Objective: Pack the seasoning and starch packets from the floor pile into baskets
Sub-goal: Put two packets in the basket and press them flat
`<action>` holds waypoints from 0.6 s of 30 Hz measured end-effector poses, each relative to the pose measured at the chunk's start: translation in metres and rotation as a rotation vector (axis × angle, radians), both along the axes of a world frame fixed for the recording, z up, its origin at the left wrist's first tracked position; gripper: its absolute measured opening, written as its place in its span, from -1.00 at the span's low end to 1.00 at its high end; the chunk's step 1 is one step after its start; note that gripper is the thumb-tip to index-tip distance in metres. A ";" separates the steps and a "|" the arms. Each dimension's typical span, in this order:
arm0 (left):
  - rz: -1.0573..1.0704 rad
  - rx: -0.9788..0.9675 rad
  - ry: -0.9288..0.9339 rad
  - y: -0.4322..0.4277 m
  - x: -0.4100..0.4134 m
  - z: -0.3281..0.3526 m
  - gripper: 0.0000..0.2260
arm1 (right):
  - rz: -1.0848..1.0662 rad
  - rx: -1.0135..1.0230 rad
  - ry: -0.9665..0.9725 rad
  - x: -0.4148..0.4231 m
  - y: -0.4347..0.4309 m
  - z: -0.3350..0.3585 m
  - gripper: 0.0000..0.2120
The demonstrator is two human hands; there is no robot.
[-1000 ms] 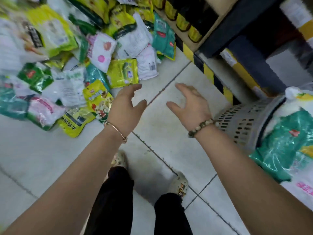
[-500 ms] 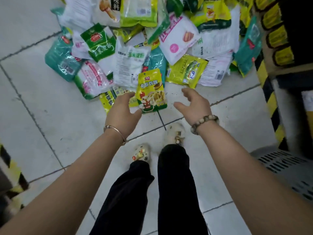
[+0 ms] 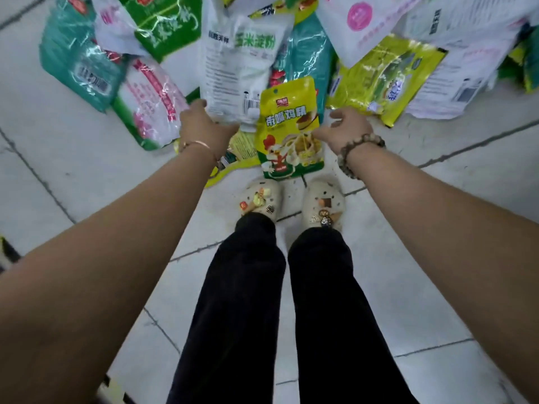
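Fingers of your left hand [image 3: 205, 129] curl round the lower edge of the white starch packet [image 3: 233, 62]. Your right hand [image 3: 345, 129] touches the yellow seasoning packet [image 3: 288, 132] with bent fingers; you cannot tell if they grip. Both packets lie in the pile [image 3: 388, 74] on the floor [image 3: 73, 170], just ahead of your shoes [image 3: 261, 201].

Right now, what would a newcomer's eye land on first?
A bright yellow rooster packet lies at the near edge of the heap of packets, just ahead of the cream clogs. The left hand and right hand flank it, the left at a white packet's lower edge; whether either grips is unclear. The heap fills the top of the view.
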State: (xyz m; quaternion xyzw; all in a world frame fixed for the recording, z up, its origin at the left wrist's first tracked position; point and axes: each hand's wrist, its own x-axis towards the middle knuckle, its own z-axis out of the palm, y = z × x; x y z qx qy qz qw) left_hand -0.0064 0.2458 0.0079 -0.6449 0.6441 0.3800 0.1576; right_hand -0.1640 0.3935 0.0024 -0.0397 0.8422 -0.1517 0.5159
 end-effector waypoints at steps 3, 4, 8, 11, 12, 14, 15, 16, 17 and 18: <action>-0.052 -0.097 -0.042 -0.027 -0.009 -0.038 -0.35 | -0.015 0.051 -0.020 0.011 -0.012 -0.038 -0.41; -0.072 -0.101 -0.041 -0.033 -0.011 -0.047 -0.32 | -0.022 0.066 -0.014 0.015 -0.016 -0.050 -0.41; 0.024 0.008 0.142 -0.040 -0.011 -0.076 -0.36 | -0.120 0.115 0.081 0.026 -0.030 -0.078 -0.35; 0.125 0.032 0.188 -0.047 -0.014 -0.082 -0.53 | -0.152 0.160 0.143 0.030 -0.031 -0.091 -0.28; 0.164 0.050 0.194 -0.050 -0.016 -0.079 -0.56 | -0.154 0.160 0.153 0.029 -0.029 -0.093 -0.31; 0.181 0.120 0.212 -0.059 -0.020 -0.080 -0.64 | -0.095 0.126 0.111 0.029 -0.026 -0.094 -0.44; 0.145 0.154 0.197 -0.062 -0.020 -0.081 -0.68 | -0.041 0.093 0.069 0.029 -0.025 -0.093 -0.53; 0.098 0.179 0.172 -0.064 -0.020 -0.080 -0.71 | -0.009 0.047 0.038 0.031 -0.024 -0.091 -0.63; 0.044 0.179 0.145 -0.065 -0.019 -0.077 -0.72 | -0.008 -0.003 0.030 0.032 -0.023 -0.090 -0.72; -0.020 0.144 0.110 -0.065 -0.019 -0.075 -0.71 | -0.033 -0.049 0.028 0.034 -0.022 -0.087 -0.78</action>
